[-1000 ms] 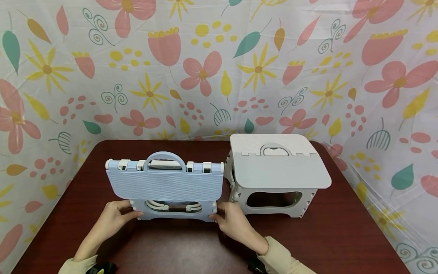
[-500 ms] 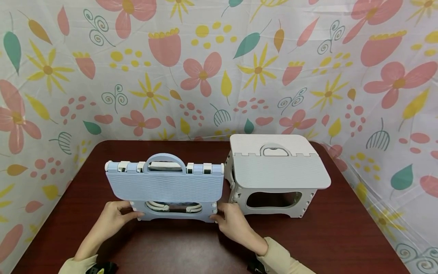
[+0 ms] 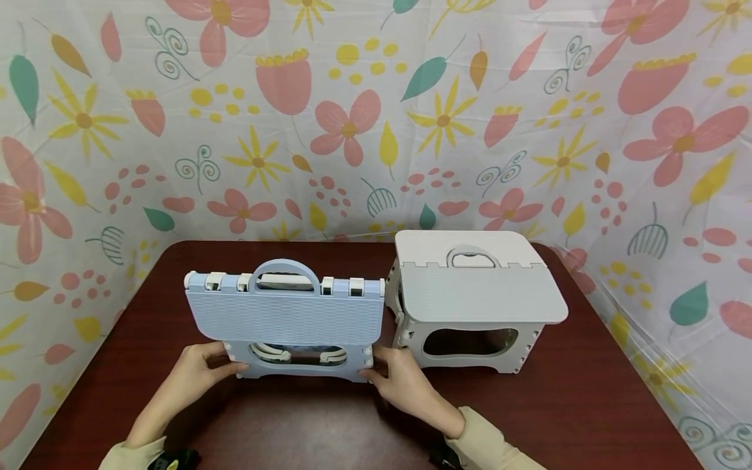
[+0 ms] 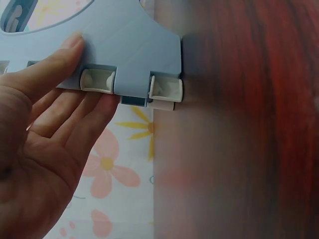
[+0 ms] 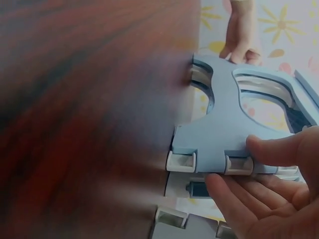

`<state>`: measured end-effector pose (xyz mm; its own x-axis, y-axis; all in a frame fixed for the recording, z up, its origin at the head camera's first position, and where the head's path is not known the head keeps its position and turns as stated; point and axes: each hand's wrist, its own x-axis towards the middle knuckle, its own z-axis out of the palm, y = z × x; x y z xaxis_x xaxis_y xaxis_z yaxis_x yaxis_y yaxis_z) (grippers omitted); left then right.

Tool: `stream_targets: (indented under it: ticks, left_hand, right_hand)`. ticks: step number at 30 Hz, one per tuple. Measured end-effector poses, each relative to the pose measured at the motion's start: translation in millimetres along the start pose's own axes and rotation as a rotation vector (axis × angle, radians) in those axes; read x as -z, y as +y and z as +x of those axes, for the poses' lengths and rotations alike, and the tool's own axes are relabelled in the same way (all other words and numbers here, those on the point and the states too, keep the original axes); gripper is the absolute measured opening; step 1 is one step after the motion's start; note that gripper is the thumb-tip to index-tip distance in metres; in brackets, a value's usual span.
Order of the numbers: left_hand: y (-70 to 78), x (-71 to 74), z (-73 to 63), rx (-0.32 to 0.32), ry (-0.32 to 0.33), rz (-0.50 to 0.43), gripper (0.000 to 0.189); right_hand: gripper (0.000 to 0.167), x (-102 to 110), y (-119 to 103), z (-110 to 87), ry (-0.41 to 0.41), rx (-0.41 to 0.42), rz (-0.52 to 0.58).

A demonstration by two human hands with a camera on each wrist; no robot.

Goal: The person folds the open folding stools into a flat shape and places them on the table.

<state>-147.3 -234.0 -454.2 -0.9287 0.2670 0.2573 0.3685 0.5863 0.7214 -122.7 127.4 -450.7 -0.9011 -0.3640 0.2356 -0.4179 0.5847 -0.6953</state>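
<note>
A light blue folding step stool (image 3: pixel 284 316) stands partly folded on the table, its two top panels slanting down from a raised ridge with an arched handle. My left hand (image 3: pixel 190 378) grips the lower left edge of its front leg panel. In the left wrist view, the thumb lies on the panel's flat face (image 4: pixel 134 45) and the fingers are behind its hinged edge. At the opposite lower edge, my right hand (image 3: pixel 405 385) pinches the panel the same way. The right wrist view shows that thumb beside the oval cutout, with pale hinge pieces (image 5: pixel 239 164) along the edge.
A whitish-grey step stool (image 3: pixel 482 294), unfolded with its top flat, stands close to the right of the blue one, just beyond my right hand. The dark red-brown table (image 3: pixel 317 424) ends at a flower-patterned cloth (image 3: pixel 352 130) behind and at the sides.
The ridge of the blue stool has shifted very slightly, its left end moving a little rightward. Both hands keep their grip at the same places, and the grey stool stays put.
</note>
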Motion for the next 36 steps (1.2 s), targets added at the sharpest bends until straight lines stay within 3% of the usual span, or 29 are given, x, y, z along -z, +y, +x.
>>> stream_targets:
  ticks: [10,17,23,28,36]
  left_hand:
    - [1.4,1.3,-0.1,0.007,0.047,0.127,0.028]
    - [-0.4,2.8,-2.0,-0.005,0.038,0.095,0.033]
    - [-0.1,5.5,-2.6,0.074,0.012,0.092,0.048]
    - [1.2,6.3,-0.6,0.141,-0.021,0.088,0.066]
    - [3.3,4.4,2.2,0.123,-0.043,0.038,0.081]
  right_hand:
    - [0.005,3,-3,-2.8,-0.027,-0.007,0.018]
    - [0.012,1,-6,-4.4,0.008,0.003,-0.055]
    - [0.019,3,-10,-6.4,0.012,-0.033,-0.065]
    - [0.023,3,-12,-8.6,0.041,-0.014,-0.081]
    - [0.034,-1,-14,-10.4,0.15,0.062,-0.208]
